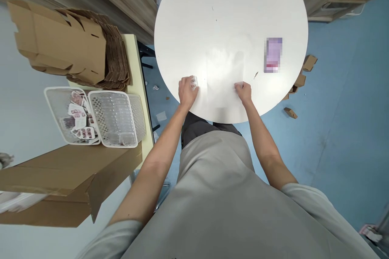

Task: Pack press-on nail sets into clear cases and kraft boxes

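White round table (185,20): clear film (225,71) seems to lie flat toward 6 o'clock, right hand (244,91) apparently pinching its edge near 5. Left hand (187,92) grips a small printed pack (194,83) around 7. Far as I can tell, pack's in hand but not on the film yet.

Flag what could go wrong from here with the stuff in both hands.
1. The clear plastic sheet pinched by the right hand nearly vanishes against the glossy white table, so its edges could be misjudged.

2. The left hand grips a small printed item close to the table's near rim; a slip there might send it to the floor.
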### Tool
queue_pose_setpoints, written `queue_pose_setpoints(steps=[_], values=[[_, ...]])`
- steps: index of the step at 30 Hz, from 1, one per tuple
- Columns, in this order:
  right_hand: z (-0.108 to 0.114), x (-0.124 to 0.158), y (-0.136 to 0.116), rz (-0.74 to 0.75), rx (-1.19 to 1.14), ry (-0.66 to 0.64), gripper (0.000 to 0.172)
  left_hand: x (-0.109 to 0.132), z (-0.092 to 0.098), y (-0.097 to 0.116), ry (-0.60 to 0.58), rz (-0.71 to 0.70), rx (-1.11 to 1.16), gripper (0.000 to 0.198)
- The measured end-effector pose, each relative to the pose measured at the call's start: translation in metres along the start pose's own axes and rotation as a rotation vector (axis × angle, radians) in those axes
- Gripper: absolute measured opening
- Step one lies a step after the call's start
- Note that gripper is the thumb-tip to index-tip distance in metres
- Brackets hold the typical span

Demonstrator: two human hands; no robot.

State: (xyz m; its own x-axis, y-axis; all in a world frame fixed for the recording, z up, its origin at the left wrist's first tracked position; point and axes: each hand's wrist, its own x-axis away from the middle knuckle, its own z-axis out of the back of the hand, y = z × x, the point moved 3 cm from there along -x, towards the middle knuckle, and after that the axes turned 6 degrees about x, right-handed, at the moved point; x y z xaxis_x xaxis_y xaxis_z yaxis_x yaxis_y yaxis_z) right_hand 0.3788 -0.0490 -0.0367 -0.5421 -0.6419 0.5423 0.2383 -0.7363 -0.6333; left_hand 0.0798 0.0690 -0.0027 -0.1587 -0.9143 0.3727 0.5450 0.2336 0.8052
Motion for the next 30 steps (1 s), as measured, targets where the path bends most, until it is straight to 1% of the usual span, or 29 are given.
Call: queue_pose_setpoints(steps=[1,2,4,6,8,11,14,18,20,23,25,27,30], values=[[0.001,-0.001,0.000,0.003,0.019,0.000,0.025,-0.006,0.005,-0.002,-0.036,-0.039,-0.036,0.055],[0.002,-0.001,0.000,0.007,0.048,0.005,0.026,-0.013,0.008,-0.006,-0.078,-0.060,-0.054,0.058],[0.007,0.000,0.003,0.007,0.120,0.024,0.028,-0.023,0.013,-0.014,-0.162,-0.080,-0.084,0.057],[0.012,0.005,0.011,-0.009,0.165,0.042,0.026,-0.030,0.016,-0.021,-0.209,-0.100,-0.137,0.059],[0.018,0.014,0.022,-0.034,0.158,0.050,0.022,-0.030,0.017,-0.025,-0.227,-0.129,-0.203,0.067],[0.023,0.031,0.040,-0.072,0.120,0.036,0.025,-0.017,0.014,-0.020,-0.235,-0.173,-0.246,0.072],[0.022,0.045,0.053,-0.106,0.113,-0.004,0.023,0.007,0.000,-0.005,-0.277,-0.230,-0.214,0.074],[0.019,0.053,0.056,-0.115,0.122,-0.002,0.021,0.041,-0.035,0.016,-0.416,-0.286,-0.150,0.071],[0.018,0.054,0.053,-0.104,0.129,0.003,0.022,0.050,-0.054,0.021,-0.469,-0.287,-0.134,0.070],[0.016,0.056,0.046,-0.099,0.164,-0.008,0.025,0.055,-0.074,0.019,-0.489,-0.245,-0.117,0.069],[0.015,0.059,0.042,-0.102,0.186,-0.015,0.026,0.054,-0.080,0.015,-0.483,-0.196,-0.102,0.067],[0.015,0.062,0.038,-0.100,0.188,-0.016,0.024,0.053,-0.082,0.011,-0.479,-0.159,-0.083,0.066],[0.014,0.066,0.033,-0.078,0.164,-0.015,0.022,0.054,-0.080,0.009,-0.478,-0.164,-0.080,0.068]])
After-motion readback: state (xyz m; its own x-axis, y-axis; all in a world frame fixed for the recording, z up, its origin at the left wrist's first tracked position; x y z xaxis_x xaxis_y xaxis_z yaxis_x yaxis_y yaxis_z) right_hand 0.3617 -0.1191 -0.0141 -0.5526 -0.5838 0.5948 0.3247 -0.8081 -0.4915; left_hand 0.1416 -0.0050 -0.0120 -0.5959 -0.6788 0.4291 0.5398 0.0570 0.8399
